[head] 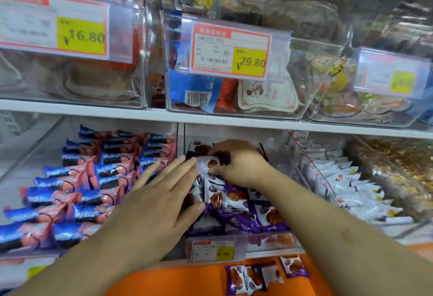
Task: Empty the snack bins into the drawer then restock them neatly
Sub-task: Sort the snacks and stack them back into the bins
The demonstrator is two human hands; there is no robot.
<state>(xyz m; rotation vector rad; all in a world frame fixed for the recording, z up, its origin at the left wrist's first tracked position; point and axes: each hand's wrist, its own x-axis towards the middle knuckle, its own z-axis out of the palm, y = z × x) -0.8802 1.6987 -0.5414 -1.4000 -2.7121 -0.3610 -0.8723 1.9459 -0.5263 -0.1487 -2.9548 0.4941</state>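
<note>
While the left hand (161,192) is lying flat with its fingers straight, pressing against the side of the purple snack packets (236,204) in the middle bin (264,240), the right hand (236,162) is pinching one purple-and-white packet (208,163) between thumb and curled fingers at the back of that same pile. Both forearms are reaching in under the white shelf (210,121) that is carrying the upper row of clear bins — one of them is showing a red-framed price tag (230,52) reading 29.80. To the left, blue and pink packets (89,178) are sitting in overlapping rows in their own bin; to the right, white packets (346,178) are filling the neighbouring one. Below the middle bin's front edge, four more purple packets (264,277) are lying loose on an orange surface (182,281) — whether that is the drawer, the view is not making clear.
</note>
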